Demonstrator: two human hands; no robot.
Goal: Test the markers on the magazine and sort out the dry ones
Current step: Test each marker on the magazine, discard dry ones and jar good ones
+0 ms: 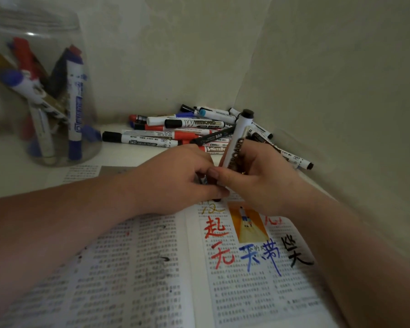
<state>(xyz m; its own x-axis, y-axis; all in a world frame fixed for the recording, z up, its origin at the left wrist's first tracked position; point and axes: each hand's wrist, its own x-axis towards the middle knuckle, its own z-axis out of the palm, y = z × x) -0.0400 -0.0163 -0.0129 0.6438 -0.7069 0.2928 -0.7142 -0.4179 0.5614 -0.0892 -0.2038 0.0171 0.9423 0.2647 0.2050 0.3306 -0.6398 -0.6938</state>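
Hands joined on one marker over the magazine

Right hand [258, 176] grips a white whiteboard marker [238, 136] round its barrel, fingers curled over the printed label. The marker tilts slightly, with its black end up. The left hand [175, 176] meets it from the other side, thumb and curled fingers pinching the marker's dark lower end; whether that is the cap or the tip cannot be told. Both hands hover just above the top edge of the open magazine [152, 268], whose right page carries large handwritten characters in red, blue and black over the print. Behind the hands, a loose pile of markers [175, 131] lies in the corner against the wall [341, 67]. Well to the left, a clear jar [45, 27] stands on the white tabletop [14, 162] with several markers inside.
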